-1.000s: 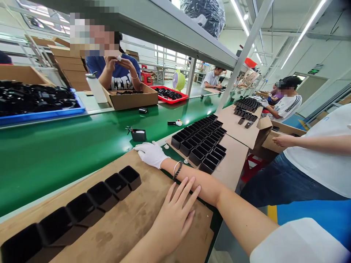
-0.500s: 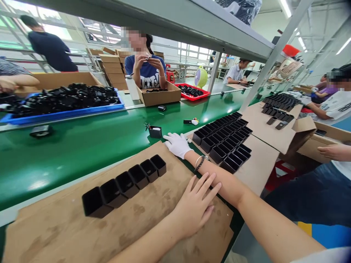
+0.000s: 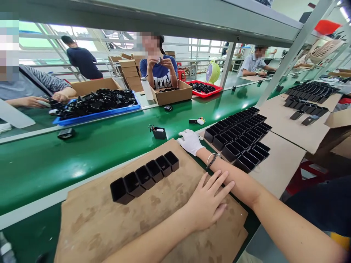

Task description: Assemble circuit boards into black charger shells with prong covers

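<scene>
My left hand point(image 3: 207, 200) is bare and lies flat, fingers spread, on my right forearm above the brown cardboard sheet point(image 3: 90, 223). My right hand point(image 3: 190, 141) wears a white glove and rests at the far corner of that sheet, fingers loosely apart, holding nothing I can see. A row of several open black plastic boxes point(image 3: 145, 176) stands on the sheet, left of both hands. A small black box with tools in it point(image 3: 159, 132) sits on the green conveyor belt point(image 3: 82, 153) just beyond my gloved hand.
A grid of black boxes point(image 3: 238, 137) fills a cardboard sheet to the right. Across the belt are a blue tray of black parts point(image 3: 95, 104), a cardboard box point(image 3: 172, 95) and a red tray point(image 3: 204, 88). Other people work opposite. A metal shelf post point(image 3: 285, 58) rises on the right.
The view has swung left, so everything has shifted rightward in frame and the person in white on my right has left the view. Both hands keep the same pose.
</scene>
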### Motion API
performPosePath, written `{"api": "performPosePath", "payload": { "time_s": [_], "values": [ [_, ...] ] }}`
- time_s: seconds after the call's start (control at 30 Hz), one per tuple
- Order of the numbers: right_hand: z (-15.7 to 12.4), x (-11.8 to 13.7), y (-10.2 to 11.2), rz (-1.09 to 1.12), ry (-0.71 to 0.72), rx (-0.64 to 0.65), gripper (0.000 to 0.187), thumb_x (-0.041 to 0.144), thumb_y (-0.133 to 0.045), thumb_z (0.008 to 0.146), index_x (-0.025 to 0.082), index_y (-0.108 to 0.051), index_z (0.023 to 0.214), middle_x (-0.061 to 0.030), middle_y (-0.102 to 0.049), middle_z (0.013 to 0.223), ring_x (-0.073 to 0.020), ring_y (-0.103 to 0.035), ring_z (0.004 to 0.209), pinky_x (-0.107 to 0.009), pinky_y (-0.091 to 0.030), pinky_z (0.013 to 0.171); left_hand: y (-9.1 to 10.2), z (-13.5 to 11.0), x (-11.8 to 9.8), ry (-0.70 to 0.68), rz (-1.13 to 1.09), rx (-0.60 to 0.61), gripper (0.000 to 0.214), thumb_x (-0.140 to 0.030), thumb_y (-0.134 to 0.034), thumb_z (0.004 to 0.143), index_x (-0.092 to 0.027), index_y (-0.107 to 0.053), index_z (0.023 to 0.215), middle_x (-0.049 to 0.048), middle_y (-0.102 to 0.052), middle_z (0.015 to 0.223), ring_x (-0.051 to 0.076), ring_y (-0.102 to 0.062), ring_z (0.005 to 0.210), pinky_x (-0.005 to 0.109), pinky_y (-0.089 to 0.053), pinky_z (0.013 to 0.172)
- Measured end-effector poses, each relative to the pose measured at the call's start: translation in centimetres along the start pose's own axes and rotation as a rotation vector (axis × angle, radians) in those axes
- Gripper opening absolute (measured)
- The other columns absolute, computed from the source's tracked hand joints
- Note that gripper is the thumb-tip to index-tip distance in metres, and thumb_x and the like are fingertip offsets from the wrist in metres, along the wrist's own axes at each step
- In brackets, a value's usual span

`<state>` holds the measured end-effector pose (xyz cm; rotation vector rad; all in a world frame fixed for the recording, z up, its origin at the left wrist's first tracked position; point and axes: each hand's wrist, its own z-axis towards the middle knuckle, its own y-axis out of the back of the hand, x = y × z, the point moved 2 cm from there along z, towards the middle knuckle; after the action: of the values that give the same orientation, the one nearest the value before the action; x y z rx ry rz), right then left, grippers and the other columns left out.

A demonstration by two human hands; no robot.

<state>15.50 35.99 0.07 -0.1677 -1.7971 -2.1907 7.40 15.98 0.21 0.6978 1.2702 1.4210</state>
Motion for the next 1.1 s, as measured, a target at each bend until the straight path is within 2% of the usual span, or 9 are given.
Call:
{"api": "performPosePath", "payload": {
  "time_s": [0.33,0.5,0.57,0.67,0.73,0.8,0.87,0.97,1.1],
  "values": [
    [0.1,-0.3,-0.4,0.008,0.007,-0.021,0.036,0.034,-0.053,0.101,0.017,-0.069,0.129,-0.015,-0.064,0.132,-0.0284,-0.056,0.125,-0.043,-0.041,0.111,0.0,-0.1,0.0,0.002,0.018,0.008,0.063,-0.031,-0.044,0.105,-0.018,-0.025,0.163,0.0134,-0.019,0.173,0.036,-0.024,0.159,0.064,-0.04,0.119],
    [1.1,-0.1,0.2,0.05,-0.018,-0.022,0.043,0.043,-0.06,0.1,0.02,-0.061,0.137,-0.0121,-0.053,0.151,-0.0309,-0.048,0.14,-0.057,-0.033,0.119,0.0,-0.1,0.1,0.005,-0.002,0.006,0.064,-0.032,-0.045,0.104,-0.019,-0.025,0.163,0.0134,-0.017,0.173,0.035,-0.024,0.16,0.063,-0.04,0.12],
    [-1.9,-0.6,-0.5,0.073,-0.034,-0.008,0.047,0.043,-0.061,0.095,0.027,-0.062,0.139,-0.0115,-0.057,0.148,-0.0322,-0.05,0.138,-0.057,-0.037,0.116,0.0,-0.1,0.1,0.008,-0.006,0.011,0.064,-0.032,-0.045,0.104,-0.019,-0.025,0.163,0.0139,-0.018,0.173,0.035,-0.025,0.159,0.062,-0.039,0.12],
    [-12.2,-2.8,-3.5,0.144,-0.059,0.001,0.071,0.039,-0.063,0.079,0.039,-0.053,0.149,-0.0123,-0.064,0.141,-0.0378,-0.051,0.136,-0.058,-0.045,0.106,0.1,0.0,0.1,0.009,-0.008,0.011,0.063,-0.032,-0.045,0.104,-0.019,-0.026,0.163,0.0139,-0.018,0.173,0.035,-0.025,0.159,0.061,-0.04,0.12],
    [-19.4,-4.5,-5.5,0.368,-0.032,-0.13,0.089,0.037,-0.058,0.074,0.04,-0.037,0.16,-0.0102,-0.057,0.15,-0.0386,-0.042,0.146,-0.062,-0.042,0.107,0.0,-0.1,0.1,0.007,-0.007,0.008,0.063,-0.032,-0.043,0.104,-0.019,-0.025,0.163,0.0135,-0.017,0.173,0.035,-0.025,0.16,0.061,-0.04,0.12],
    [-22.4,-5.4,-6.2,0.526,0.0,-0.231,0.096,0.037,-0.054,0.072,0.047,-0.024,0.163,-0.0021,-0.049,0.158,-0.036,-0.03,0.154,-0.066,-0.036,0.111,0.0,-0.1,0.1,0.008,-0.006,0.005,0.064,-0.032,-0.043,0.104,-0.019,-0.024,0.164,0.0132,-0.016,0.174,0.034,-0.024,0.16,0.06,-0.04,0.12],
    [-19.1,-5.1,-4.9,0.48,-0.008,-0.234,0.089,0.041,-0.057,0.073,0.048,-0.035,0.159,-0.0014,-0.049,0.158,-0.0383,-0.029,0.154,-0.067,-0.035,0.112,-0.1,-0.1,0.1,0.015,-0.011,0.002,0.065,-0.031,-0.043,0.103,-0.02,-0.022,0.164,0.013,-0.017,0.174,0.034,-0.023,0.16,0.061,-0.038,0.121],
    [-7.1,-2.9,-1.1,0.184,-0.052,-0.149,0.065,0.046,-0.061,0.085,0.033,-0.056,0.149,-0.0114,-0.047,0.159,-0.0403,-0.036,0.149,-0.064,-0.034,0.115,-0.3,0.0,0.2,0.022,-0.044,-0.007,0.068,-0.031,-0.047,0.101,-0.019,-0.023,0.163,0.0144,-0.018,0.173,0.035,-0.019,0.161,0.061,-0.037,0.122],
    [4.0,-0.5,2.3,0.139,-0.043,-0.164,0.052,0.044,-0.064,0.099,0.02,-0.054,0.144,-0.014,-0.05,0.152,-0.0332,-0.051,0.137,-0.06,-0.043,0.113,-0.9,0.2,1.2,0.145,-0.129,-0.116,0.08,-0.028,-0.056,0.093,-0.011,-0.018,0.162,0.0238,-0.015,0.172,0.04,-0.016,0.161,0.061,-0.035,0.123]
  ]
}}
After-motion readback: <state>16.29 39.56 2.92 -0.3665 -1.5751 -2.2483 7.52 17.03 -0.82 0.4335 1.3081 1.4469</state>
